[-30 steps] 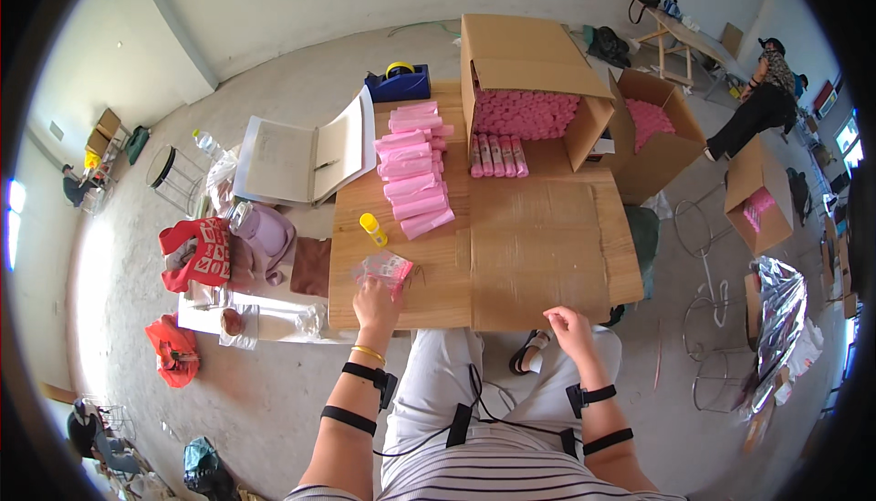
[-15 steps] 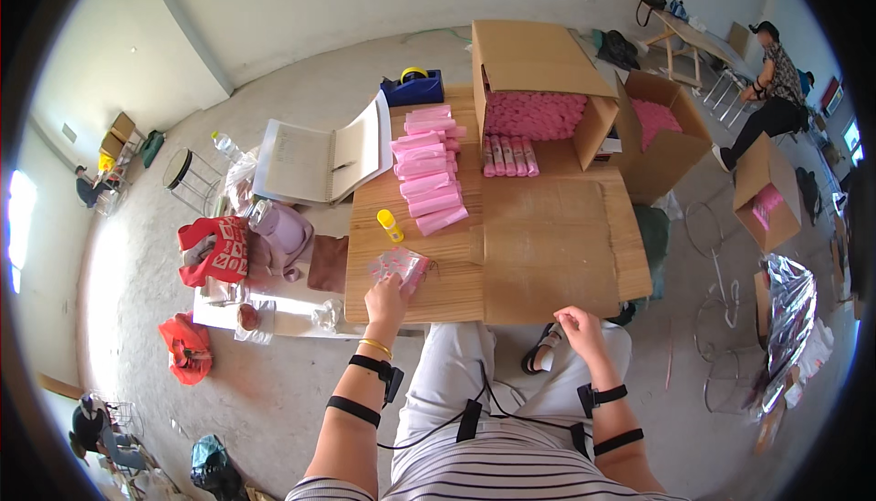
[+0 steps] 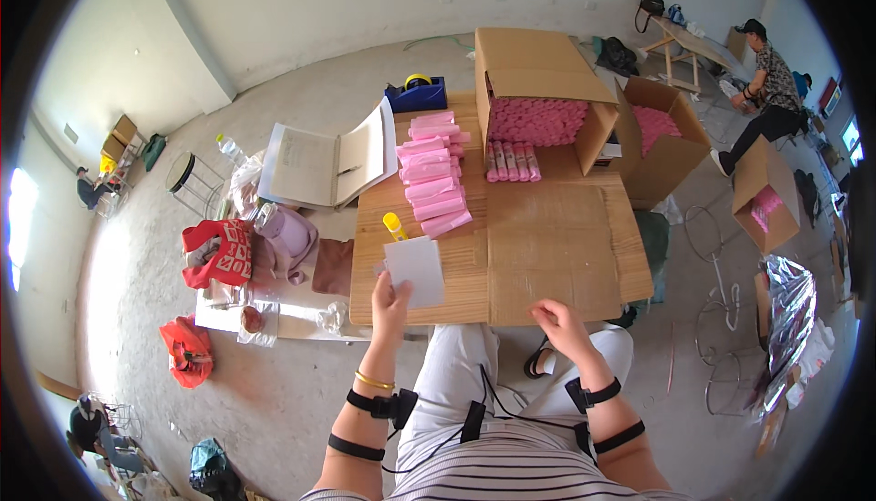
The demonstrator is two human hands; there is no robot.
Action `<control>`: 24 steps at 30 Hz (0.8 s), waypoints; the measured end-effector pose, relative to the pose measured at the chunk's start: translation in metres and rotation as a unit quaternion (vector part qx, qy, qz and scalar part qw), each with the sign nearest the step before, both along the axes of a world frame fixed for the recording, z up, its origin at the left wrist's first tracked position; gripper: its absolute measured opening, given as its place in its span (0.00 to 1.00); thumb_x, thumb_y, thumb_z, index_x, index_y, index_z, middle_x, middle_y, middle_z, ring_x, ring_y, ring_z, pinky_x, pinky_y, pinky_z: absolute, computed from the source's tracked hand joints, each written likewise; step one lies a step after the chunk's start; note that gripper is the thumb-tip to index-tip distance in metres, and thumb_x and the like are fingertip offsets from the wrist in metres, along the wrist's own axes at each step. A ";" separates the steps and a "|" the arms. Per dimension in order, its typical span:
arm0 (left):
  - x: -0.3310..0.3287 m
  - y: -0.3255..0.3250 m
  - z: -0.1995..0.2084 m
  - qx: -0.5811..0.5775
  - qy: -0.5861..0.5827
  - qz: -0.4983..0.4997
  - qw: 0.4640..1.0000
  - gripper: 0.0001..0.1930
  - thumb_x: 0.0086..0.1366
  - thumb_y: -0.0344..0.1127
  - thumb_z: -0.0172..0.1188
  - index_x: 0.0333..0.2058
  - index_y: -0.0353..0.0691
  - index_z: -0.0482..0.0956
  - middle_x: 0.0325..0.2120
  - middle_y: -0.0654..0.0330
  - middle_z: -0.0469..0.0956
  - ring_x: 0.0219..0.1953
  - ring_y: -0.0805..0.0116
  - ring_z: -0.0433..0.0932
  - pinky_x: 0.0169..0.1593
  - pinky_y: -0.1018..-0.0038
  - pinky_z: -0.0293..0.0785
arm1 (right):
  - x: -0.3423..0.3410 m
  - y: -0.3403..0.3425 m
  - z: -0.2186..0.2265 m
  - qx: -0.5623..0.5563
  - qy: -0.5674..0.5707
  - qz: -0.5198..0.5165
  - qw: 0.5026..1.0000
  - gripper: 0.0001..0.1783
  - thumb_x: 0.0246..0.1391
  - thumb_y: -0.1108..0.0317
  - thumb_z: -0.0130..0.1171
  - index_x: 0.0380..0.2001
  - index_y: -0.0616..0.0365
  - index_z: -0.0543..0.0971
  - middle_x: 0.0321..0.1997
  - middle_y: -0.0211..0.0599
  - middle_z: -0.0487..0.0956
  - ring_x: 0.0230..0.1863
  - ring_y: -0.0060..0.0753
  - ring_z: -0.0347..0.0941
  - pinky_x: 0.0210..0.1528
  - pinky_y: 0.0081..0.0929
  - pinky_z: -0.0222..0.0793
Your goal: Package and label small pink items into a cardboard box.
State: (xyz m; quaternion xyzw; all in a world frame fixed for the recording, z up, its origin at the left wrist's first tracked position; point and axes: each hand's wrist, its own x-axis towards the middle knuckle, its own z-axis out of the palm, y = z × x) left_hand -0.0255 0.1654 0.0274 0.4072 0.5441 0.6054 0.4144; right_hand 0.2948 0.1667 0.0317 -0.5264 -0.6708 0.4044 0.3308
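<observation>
The left hand [image 3: 391, 298] has its fingers drawn narrow around the lower left edge of a white card [image 3: 418, 268], the thumb lying on its face; the card is over the near left corner of the table [image 3: 465, 287], though whether it touches the wood I cannot tell. The right hand [image 3: 560, 326] is at the table's near edge, its thumb and forefinger brought close together, the other fingers curled; whether they pinch anything I cannot tell. Between the hands runs a band of wood, then a flat cardboard sheet [image 3: 552, 255] reaching to the near edge, with a wooden strip along the right edge. A yellow glue stick [image 3: 394, 225] is just beyond the card's far left corner. Farther back, pink rolls [image 3: 433, 177] form a column left of the table's middle, and a large open carton [image 3: 547, 63] takes up the far right corner. An open binder [image 3: 306, 163] lies beside the far part of the left edge.
</observation>
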 end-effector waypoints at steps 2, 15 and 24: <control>0.023 -0.007 0.020 -0.018 -0.069 -0.051 0.996 0.16 0.65 0.25 0.49 0.51 0.35 0.69 0.44 0.60 0.76 0.46 0.69 0.74 0.48 0.72 0.69 | -0.016 0.007 0.019 -0.034 0.074 0.025 0.996 0.14 0.59 0.62 0.55 0.37 0.63 0.78 0.33 0.38 0.80 0.36 0.26 0.76 0.40 0.24 0.70; 0.063 -0.021 0.027 -0.030 -0.071 -0.201 0.977 0.20 0.64 0.34 0.57 0.52 0.37 0.65 0.45 0.55 0.74 0.48 0.65 0.72 0.52 0.69 0.66 | -0.039 0.014 0.022 -0.156 0.312 -0.069 0.935 0.12 0.52 0.63 0.64 0.36 0.60 0.79 0.33 0.26 0.78 0.36 0.15 0.70 0.43 0.17 0.65; -0.003 0.028 -0.056 -0.098 0.634 0.057 0.765 0.26 0.48 0.42 0.67 0.44 0.39 0.70 0.43 0.55 0.73 0.42 0.53 0.75 0.49 0.60 0.66 | 0.012 -0.005 -0.009 -0.188 0.297 -0.157 0.923 0.09 0.52 0.65 0.64 0.33 0.59 0.79 0.31 0.25 0.77 0.34 0.15 0.70 0.41 0.15 0.64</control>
